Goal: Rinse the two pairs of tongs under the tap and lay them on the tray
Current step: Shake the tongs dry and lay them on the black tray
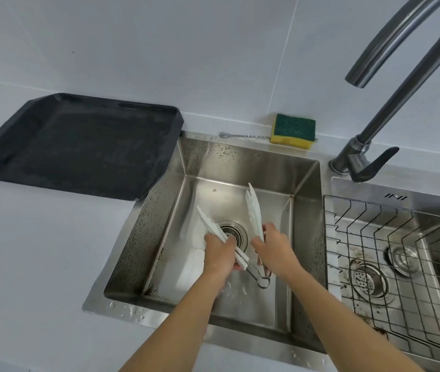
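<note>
A person is holding two pairs of white-tipped tongs low in the sink (240, 162), over its drain. The left tongs (208, 221) are sitting in the left hand (220, 255) and the right tongs (254, 208) in the right hand (274, 245), each grip curling round the handles, tips pointing away. The tap (401, 76) is arching high at right. The black tray (79, 146) is lying on the worktop (39, 251) at left, well apart. A sponge (292, 127) is resting behind the sink, and a wire rack (401, 251) is sitting in the neighbouring basin.
</note>
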